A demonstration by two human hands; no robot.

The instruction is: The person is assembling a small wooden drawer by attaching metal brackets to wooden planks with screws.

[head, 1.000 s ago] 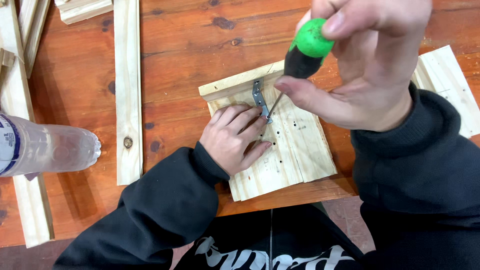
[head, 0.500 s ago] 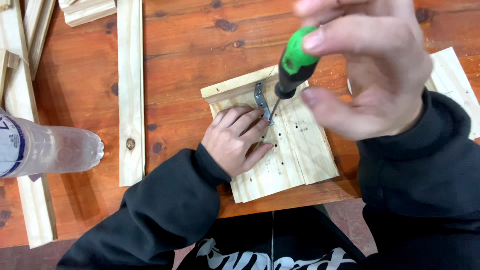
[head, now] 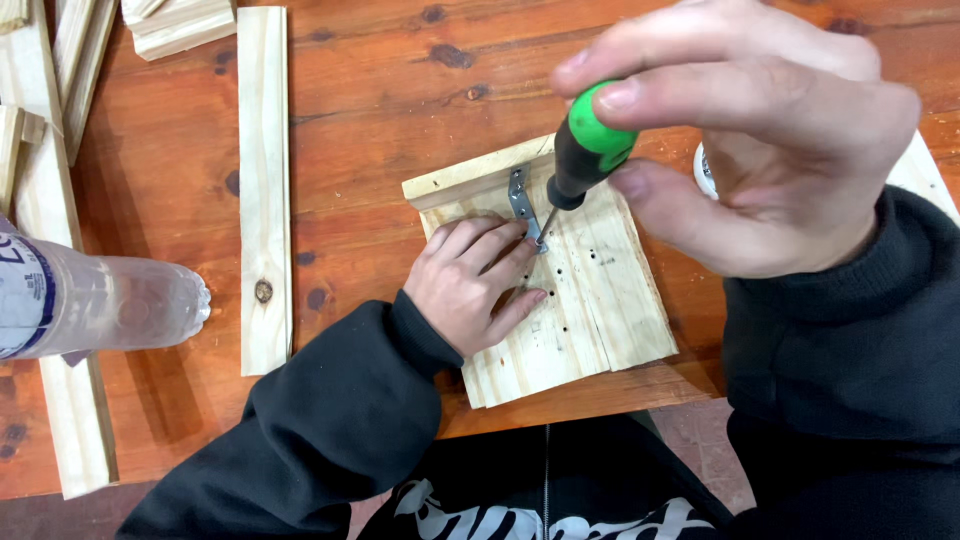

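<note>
A pale wooden board piece (head: 590, 310) lies on the reddish wooden table (head: 400, 110) near its front edge. A small metal bracket (head: 520, 195) sits on the board's upper left part. My left hand (head: 470, 285) presses flat on the board, its fingertips beside the bracket's lower end. My right hand (head: 760, 140) is raised close to the camera and grips a screwdriver (head: 585, 155) with a green and black handle. Its thin shaft slants down to the bracket's lower end, by my left fingertips.
A long pale wooden slat (head: 265, 190) lies upright left of the board. More slats (head: 40, 200) lie at the far left, and wood offcuts (head: 180, 25) at the top. A clear plastic bottle (head: 90, 305) lies at the left edge. A white object (head: 702, 170) peeks from behind my right hand.
My right hand has lowered and shifted, bringing the screwdriver tip down to the bracket. My left hand has stayed pressed on the board.
</note>
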